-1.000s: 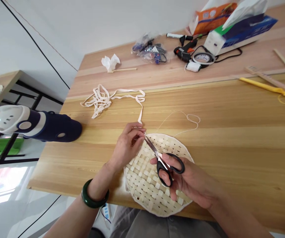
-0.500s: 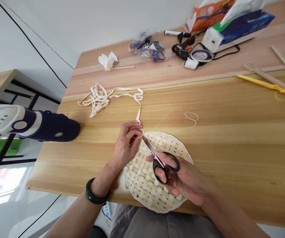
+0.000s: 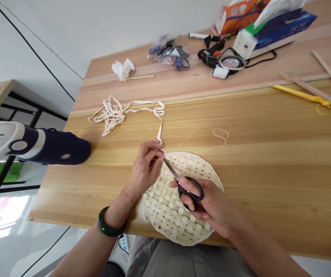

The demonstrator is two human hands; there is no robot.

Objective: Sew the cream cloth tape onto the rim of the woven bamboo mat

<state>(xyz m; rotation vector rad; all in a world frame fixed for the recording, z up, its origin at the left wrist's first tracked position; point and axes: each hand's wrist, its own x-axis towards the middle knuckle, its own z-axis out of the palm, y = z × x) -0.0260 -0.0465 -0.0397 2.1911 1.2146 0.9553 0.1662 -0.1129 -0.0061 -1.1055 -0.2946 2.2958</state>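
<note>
A round woven mat [image 3: 179, 200] with a white bound edge lies at the table's front edge. My left hand [image 3: 146, 165] pinches white fabric tape [image 3: 160, 129] at the mat's upper left rim; the tape runs up the table into a loose tangle. In my right hand [image 3: 202, 200] is a pair of black-handled scissors [image 3: 171, 169], fingers through the loops. The blades look closed, and their tips touch the rim beside my left fingertips. Exactly what lies between the tips is hidden. A thin thread [image 3: 221, 134] loops on the table above the mat.
A dark blue bottle [image 3: 58, 146] stands at the table's left edge. Toward the back are a crumpled tissue [image 3: 123, 69], a bagged bundle [image 3: 172, 55], a glue gun [image 3: 210, 54], a tape roll [image 3: 231, 62] and a tissue box [image 3: 277, 34]. Sticks and a yellow tool [image 3: 298, 95] lie right.
The scissors' handles have come together, closing the blades at the mat's rim. My left hand keeps its pinch, and the whole view has shifted slightly.
</note>
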